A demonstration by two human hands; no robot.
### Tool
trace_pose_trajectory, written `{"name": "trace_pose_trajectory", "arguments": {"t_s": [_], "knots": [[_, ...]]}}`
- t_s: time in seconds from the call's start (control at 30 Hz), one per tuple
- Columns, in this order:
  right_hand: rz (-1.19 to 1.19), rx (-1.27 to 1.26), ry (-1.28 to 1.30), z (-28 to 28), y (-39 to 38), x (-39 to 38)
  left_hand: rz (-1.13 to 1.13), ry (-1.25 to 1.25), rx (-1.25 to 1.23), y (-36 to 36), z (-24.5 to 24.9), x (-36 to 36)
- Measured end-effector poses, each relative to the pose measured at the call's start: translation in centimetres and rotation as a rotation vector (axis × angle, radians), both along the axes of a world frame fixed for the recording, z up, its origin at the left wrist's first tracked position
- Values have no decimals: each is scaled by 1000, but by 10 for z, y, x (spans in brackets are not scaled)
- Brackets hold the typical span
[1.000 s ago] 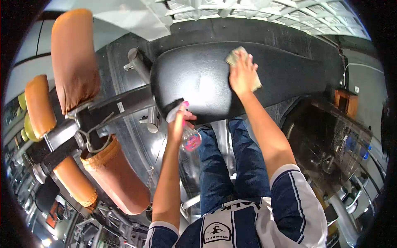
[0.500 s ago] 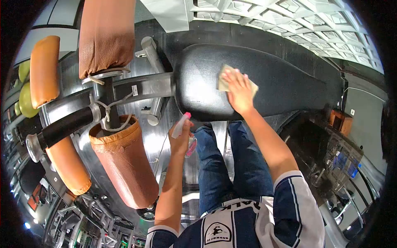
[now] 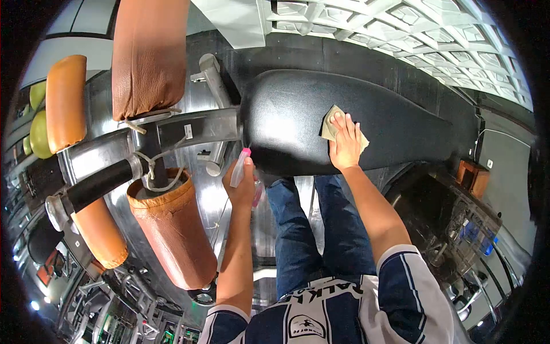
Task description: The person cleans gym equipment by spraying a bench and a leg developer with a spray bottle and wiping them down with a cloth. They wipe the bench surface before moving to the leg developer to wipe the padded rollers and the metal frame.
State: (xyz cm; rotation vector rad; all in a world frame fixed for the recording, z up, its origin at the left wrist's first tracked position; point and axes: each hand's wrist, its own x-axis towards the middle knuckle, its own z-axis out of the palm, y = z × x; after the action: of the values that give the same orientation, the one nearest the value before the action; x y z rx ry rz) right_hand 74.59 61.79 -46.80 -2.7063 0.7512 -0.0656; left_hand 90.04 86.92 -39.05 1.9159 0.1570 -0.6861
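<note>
A black padded bench (image 3: 281,123) stretches across the middle of the head view, shiny near its wide end. On its surface my right hand (image 3: 346,146) presses a yellowish cloth (image 3: 330,123), fingers extended over it; parts of the cloth stick out on both sides of the hand. My left hand (image 3: 240,186) is closed around a spray bottle (image 3: 237,172) with a pink nozzle tip, just off the bench's near left corner. Pink shows in the bottle's lower part, which my fingers partly hide.
Left of the bench, a metal frame carries brown padded rollers (image 3: 175,235) and orange ones (image 3: 66,103), tied with cord. A black grip handle (image 3: 100,186) juts out near them. White lattice panels (image 3: 401,28) stand beyond the bench. A wooden box (image 3: 473,178) sits at the right.
My right hand has slid the cloth rightward along the bench, toward its narrow end. My left hand has shifted slightly left with the spray bottle. The view has tilted a little.
</note>
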Motion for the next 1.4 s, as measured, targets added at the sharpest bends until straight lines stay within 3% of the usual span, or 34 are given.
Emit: {"name": "trace_pose_trajectory", "arguments": {"t_s": [0.1, 0.43, 0.6, 0.77, 0.87, 0.97, 1.03, 1.13, 1.23, 1.33, 1.4], "knots": [[4, 5, 5, 1, -1, -2, -84, -20, 12, 3, -5, -2], [-64, 27, 69, 1, 3, 9, 49, 1, -55, 20, -20, -22], [-98, -9, -96, 6, 8, 104, 71, 63, -40, 40, -21, -34], [287, 40, -156, 24, 59, 187, 80, 60, -35, 53, -19, -41], [740, -4, -54, 29, 103, 161, 101, 93, 0, 55, -11, -42], [874, -7, -22, 26, 121, 119, 116, 66, -57, 62, -16, -42], [936, 105, -173, 22, 114, 88, 124, 69, -44, 64, -16, -39], [1012, -2, -85, 20, 90, 38, 88, 59, -8, 70, -18, -37], [935, -87, 11, 13, 52, -27, 41, 65, 13, 75, -20, -39], [285, 5, 452, 25, 7, -83, 59, 97, -27, 74, -17, -43], [-81, -2, 204, 11, -9, -102, 77, 105, -73, 70, -20, -45]]}}
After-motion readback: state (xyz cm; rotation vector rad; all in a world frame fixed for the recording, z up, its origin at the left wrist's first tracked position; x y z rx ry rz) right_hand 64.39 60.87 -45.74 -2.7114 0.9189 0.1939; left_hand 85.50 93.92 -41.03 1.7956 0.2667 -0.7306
